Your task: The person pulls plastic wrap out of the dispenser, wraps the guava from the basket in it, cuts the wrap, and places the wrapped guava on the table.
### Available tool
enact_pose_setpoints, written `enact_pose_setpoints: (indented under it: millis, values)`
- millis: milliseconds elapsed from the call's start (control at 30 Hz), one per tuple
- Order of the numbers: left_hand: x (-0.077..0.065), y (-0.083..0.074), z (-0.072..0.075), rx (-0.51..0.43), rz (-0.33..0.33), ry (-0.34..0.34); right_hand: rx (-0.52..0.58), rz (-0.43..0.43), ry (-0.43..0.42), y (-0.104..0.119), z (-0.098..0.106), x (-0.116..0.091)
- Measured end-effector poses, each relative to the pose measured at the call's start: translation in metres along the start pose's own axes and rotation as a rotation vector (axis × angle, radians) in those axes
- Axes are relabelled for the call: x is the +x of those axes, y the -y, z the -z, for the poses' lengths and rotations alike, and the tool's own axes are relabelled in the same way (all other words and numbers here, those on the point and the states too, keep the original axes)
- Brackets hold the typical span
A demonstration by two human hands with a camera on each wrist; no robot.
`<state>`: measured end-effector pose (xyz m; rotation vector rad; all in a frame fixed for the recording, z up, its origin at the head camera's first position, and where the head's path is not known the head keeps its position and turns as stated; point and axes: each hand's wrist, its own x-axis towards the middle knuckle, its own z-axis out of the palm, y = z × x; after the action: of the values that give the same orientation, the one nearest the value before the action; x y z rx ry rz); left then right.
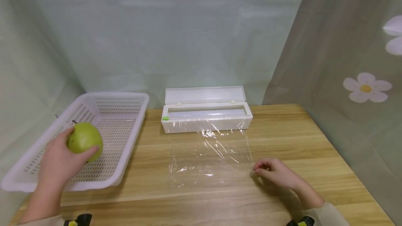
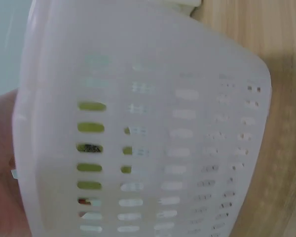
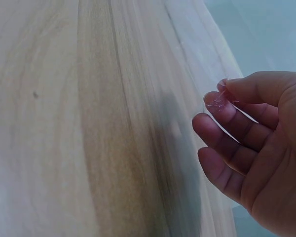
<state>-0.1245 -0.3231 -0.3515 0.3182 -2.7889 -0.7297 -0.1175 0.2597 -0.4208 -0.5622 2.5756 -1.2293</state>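
My left hand (image 1: 59,158) grips a green pear (image 1: 85,140) with a dark stem, holding it over the white perforated basket (image 1: 125,165). In the left wrist view the basket's side wall (image 2: 153,29) hides most of the fruit, and bits of green show through its slots. Between thumb and forefinger, my right hand (image 1: 277,173) pinches a corner of clear plastic wrap (image 1: 210,156). The sheet stretches from the white wrap dispenser box (image 1: 207,125) across the table toward me. Crumpled film shows at the fingertips (image 3: 227,84) in the right wrist view.
The dispenser's lid (image 1: 205,95) stands raised at the back, and a green slider (image 1: 165,118) sits at its left end. Under everything is a wooden table (image 1: 298,138). Pale curtains (image 1: 176,37) enclose the back and sides, with printed flowers (image 1: 365,88) at the right.
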Motion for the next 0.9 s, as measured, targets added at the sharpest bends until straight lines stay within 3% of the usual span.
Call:
enact_pose_setpoints:
  millis: [233,467,900]
  values:
    - [-0.006,-0.014,0.000,-0.059,-0.031,-0.042,0.007,0.031,-0.011,-0.001,0.000,-0.001]
    - [-0.010,-0.025,-0.003,-0.093,-0.067,-0.065,-0.005,0.008,-0.005,0.002,0.000,-0.001]
    - [-0.013,-0.036,-0.004,-0.101,-0.097,-0.065,0.025,-0.002,0.001,0.005,0.003,-0.002]
